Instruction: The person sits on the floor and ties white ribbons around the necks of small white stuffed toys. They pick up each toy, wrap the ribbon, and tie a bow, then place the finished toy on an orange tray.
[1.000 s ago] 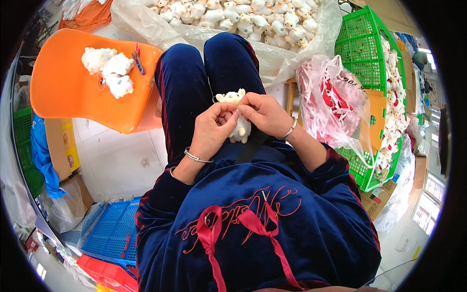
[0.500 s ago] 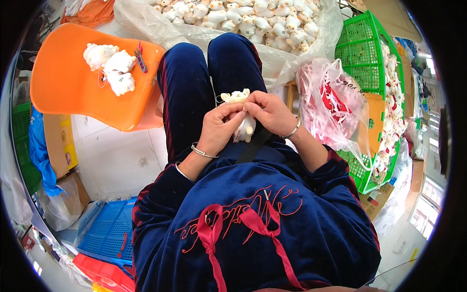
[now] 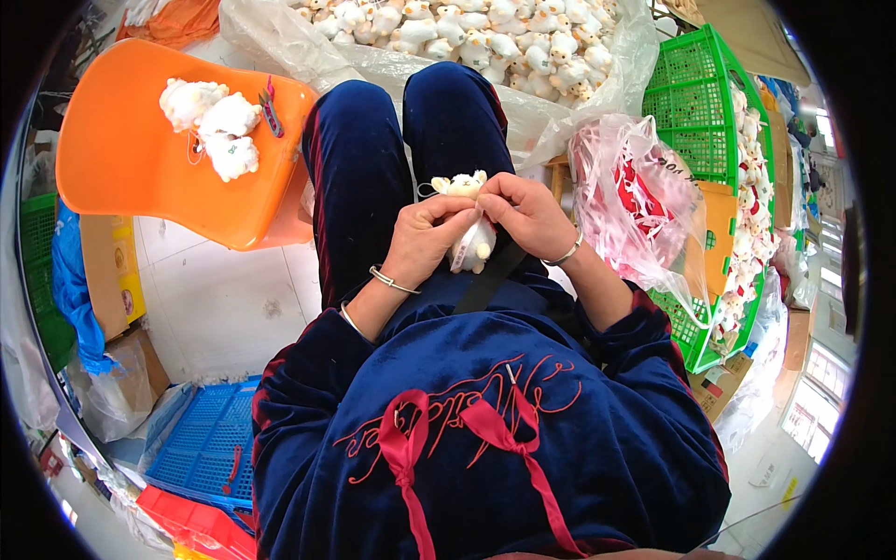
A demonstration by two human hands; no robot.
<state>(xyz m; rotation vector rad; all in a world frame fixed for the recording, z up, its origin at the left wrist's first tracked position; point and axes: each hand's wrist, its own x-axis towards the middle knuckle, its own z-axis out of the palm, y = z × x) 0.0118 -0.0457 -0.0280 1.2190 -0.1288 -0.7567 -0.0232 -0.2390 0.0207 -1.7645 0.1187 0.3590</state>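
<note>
A small white plush animal [image 3: 474, 250] with a cream head and ears rests over my lap, head pointing away from me. My left hand [image 3: 422, 241] is closed on it at the neck, thumb and fingers pinched together. From the other side my right hand [image 3: 530, 219] also pinches at the neck, its fingertips meeting the left ones. Whatever fine piece lies between the fingertips is hidden. A thin white loop of string sticks out left of the toy's head. A pale strip with small marks lies along its body.
On the orange chair [image 3: 103, 140] at left lie several white plush toys [image 3: 229, 117] and thread snips [image 3: 271, 112]. Ahead, a clear plastic bag [image 3: 280, 42] holds many more. At right are a bag of pink and red ribbons [image 3: 597, 177] and a green crate [image 3: 691, 103] with toys behind.
The toy and both hands have shifted very slightly to the right. The fingers stay pinched at the neck; the chair and bags look the same.
</note>
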